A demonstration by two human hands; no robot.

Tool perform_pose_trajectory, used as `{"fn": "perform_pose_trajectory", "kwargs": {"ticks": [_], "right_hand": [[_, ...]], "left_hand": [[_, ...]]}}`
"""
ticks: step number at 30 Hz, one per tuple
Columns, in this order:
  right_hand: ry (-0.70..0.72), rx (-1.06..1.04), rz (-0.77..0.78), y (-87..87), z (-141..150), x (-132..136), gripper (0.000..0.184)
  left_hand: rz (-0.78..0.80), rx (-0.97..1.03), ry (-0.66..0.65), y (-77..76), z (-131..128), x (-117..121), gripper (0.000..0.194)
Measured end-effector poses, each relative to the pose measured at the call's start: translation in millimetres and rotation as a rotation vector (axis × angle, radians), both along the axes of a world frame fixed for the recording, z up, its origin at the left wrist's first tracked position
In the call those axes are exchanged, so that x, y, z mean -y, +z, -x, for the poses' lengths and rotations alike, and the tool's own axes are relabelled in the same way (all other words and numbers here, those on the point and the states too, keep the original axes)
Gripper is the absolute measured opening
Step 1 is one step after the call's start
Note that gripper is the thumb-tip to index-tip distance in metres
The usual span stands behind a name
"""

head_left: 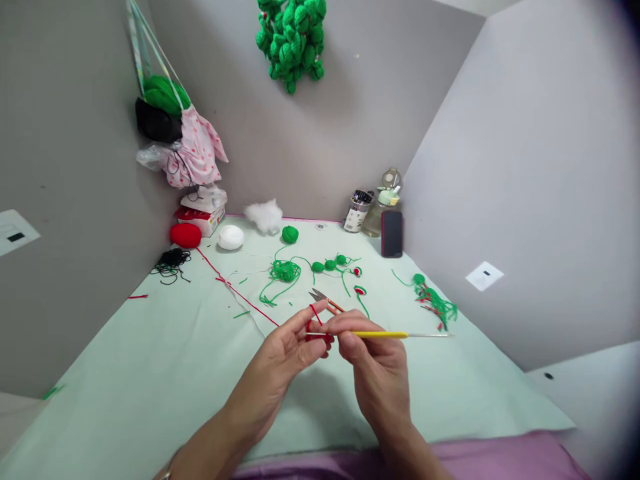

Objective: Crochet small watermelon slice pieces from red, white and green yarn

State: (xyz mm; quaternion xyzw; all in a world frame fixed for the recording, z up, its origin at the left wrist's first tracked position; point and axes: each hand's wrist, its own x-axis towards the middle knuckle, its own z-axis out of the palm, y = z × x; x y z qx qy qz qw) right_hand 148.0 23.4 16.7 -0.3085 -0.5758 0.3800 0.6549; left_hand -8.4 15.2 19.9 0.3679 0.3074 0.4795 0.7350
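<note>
Head view: a crochet hook [383, 335] with a yellow handle is pinched between the thumb and fingers of the right hand [377, 363], and its left tip is set among the fingers of the left hand [287, 350]. Red yarn [317, 315] is looped over the left index finger and gripped between that hand's fingers, above the near part of the tablecloth [215, 390]. Whether a worked piece is pinched there cannot be told, as the spot is covered by the fingers.

The likeliest fault is a lost loop: if the left index finger is lowered and tension is slackened, the yarn could be let off the hook. If it is pulled too tight, the tip could be caught, or the strand split by it. A snag could also be caused farther off, since the strand is run across the cloth from the red ball [185, 235] and a white thread [245, 310] is laid close along part of it. Just beyond the hands, scissors [320, 297] are left with blades parted, so a finger could be nicked by a careless reach. By the hook's bare right end, the green strands [440, 305] could be caught if the right hand is swung outward
</note>
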Motion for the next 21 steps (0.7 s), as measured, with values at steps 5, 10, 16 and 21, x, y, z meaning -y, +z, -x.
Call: {"fn": "perform_pose_trajectory", "kwargs": {"ticks": [5, 10, 16, 21], "right_hand": [[-0.034, 0.042, -0.009, -2.0, -2.3, -0.5, 0.016], [-0.034, 0.051, 0.007, -4.6, -2.8, -1.3, 0.019], [-0.031, 0.098, -0.017, -7.1, -4.6, -2.1, 0.018], [-0.259, 0.445, -0.321, -21.2, -3.4, 6.1, 0.027]], "left_hand": [[-0.045, -0.054, 0.061, -1.1, 0.7, -2.1, 0.047], [-0.101, -0.111, 0.141, -0.8, 1.2, -3.8, 0.037], [-0.044, -0.129, 0.185, 0.2, 0.2, -2.4, 0.074], [-0.029, -0.081, 0.219, -2.2, -6.1, 2.9, 0.097]]}}
